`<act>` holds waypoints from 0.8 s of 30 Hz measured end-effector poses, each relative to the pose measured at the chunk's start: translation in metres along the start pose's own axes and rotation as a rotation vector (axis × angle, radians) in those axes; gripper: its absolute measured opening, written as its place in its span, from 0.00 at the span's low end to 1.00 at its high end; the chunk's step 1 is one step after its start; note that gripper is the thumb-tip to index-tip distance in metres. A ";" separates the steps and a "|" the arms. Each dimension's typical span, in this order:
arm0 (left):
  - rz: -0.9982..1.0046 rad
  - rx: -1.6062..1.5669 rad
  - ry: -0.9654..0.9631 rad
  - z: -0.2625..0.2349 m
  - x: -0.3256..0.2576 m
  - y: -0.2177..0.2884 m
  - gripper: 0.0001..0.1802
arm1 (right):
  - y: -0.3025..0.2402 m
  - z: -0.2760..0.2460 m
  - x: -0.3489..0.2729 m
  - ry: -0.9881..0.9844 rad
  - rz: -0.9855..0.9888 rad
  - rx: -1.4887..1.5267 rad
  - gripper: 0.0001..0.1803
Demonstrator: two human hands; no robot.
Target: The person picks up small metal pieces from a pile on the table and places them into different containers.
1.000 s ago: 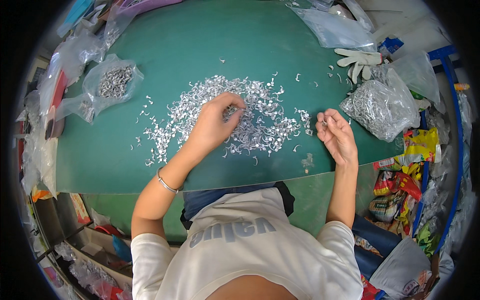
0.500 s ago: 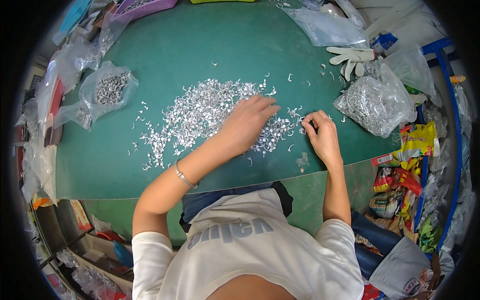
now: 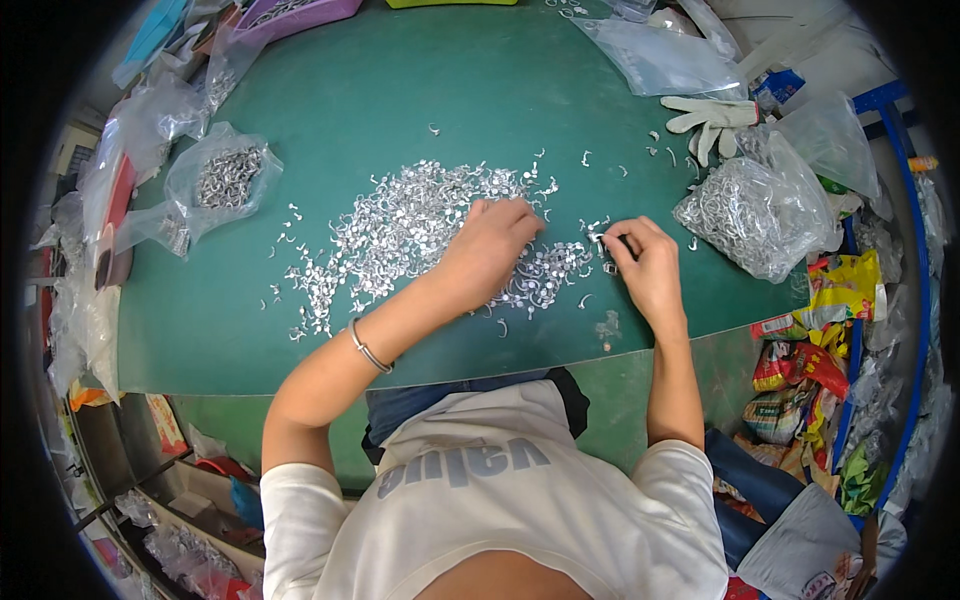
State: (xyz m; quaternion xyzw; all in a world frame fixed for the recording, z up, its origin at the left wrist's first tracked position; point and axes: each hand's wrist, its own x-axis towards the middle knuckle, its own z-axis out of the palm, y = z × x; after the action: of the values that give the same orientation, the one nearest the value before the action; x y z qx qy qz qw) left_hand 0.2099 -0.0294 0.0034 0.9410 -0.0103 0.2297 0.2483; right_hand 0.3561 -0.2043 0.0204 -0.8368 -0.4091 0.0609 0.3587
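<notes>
A broad heap of small, silvery, hook-shaped metal pieces [image 3: 400, 225] lies spread over the green table [image 3: 330, 100]. Over the right part of this heap is my left hand [image 3: 490, 245], its fingers bent together and their tips slightly blurred. Whatever they may hold is hidden. At the heap's right edge, my right hand [image 3: 648, 265] is closed in a pinch, thumb against forefinger, on a small metal hook [image 3: 598, 239]. A few loose hooks lie around these fingertips, and another lies just below them.
Clear bags of metal pieces sit at the left [image 3: 228, 178] and right [image 3: 745, 215]. A white work glove [image 3: 712, 122] rests beside the right bag. At the far edge stands a purple tray [image 3: 300, 15]. A blue rack [image 3: 905, 400] and colourful packages [image 3: 800, 365] are beyond the table's right side.
My left hand has drawn back slightly toward the left, and its fingers have curled more. My right hand stays near the same spot, now pinching a metal hook. The view has shifted a little.
</notes>
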 end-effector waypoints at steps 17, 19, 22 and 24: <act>-0.543 -0.565 -0.127 0.000 0.011 0.019 0.12 | 0.022 -0.021 0.001 -0.153 0.420 1.124 0.11; -0.366 -0.385 -0.064 0.006 0.007 0.022 0.13 | 0.029 -0.011 -0.004 -0.059 0.247 0.528 0.11; -0.290 -0.276 -0.106 0.013 0.005 0.035 0.16 | 0.010 -0.002 -0.003 0.010 0.106 -0.081 0.12; -0.208 -0.210 -0.100 0.020 0.005 0.042 0.18 | 0.010 0.000 -0.003 -0.004 0.078 -0.051 0.10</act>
State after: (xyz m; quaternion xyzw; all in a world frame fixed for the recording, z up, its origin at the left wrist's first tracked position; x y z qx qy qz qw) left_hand 0.2174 -0.0747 0.0098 0.9161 0.0511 0.1533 0.3670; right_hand 0.3605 -0.2104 0.0128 -0.8608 -0.3784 0.0661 0.3339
